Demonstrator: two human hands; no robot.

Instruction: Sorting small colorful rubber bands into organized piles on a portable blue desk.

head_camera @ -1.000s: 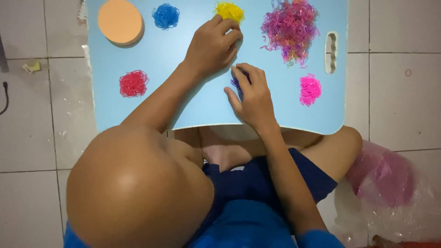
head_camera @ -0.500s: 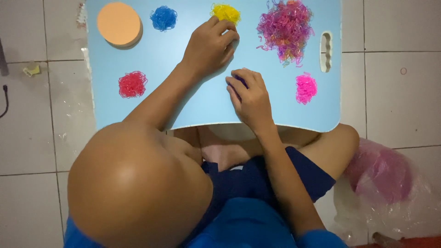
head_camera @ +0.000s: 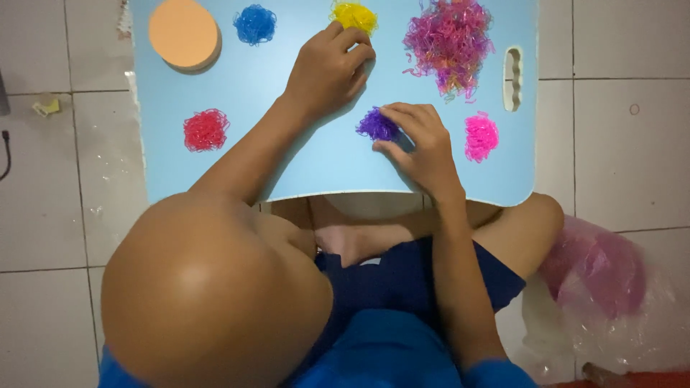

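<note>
On the light blue table [head_camera: 237,86], the left hand [head_camera: 327,68] rests with fingers curled loosely, fingertips touching the small heap of yellow rubber bands [head_camera: 353,16]; whether it grips any I cannot tell. The right hand [head_camera: 420,144] lies with fingers bent on the purple heap of rubber bands [head_camera: 375,124], beside the pink heap [head_camera: 480,135].

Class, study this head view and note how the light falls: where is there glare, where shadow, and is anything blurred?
Head view: soft, dim light; a pale sheen on the person's head; faint shadow under the left hand and right hand on the blue board; the purple pile and yellow pile look sharp; no blur.
</note>
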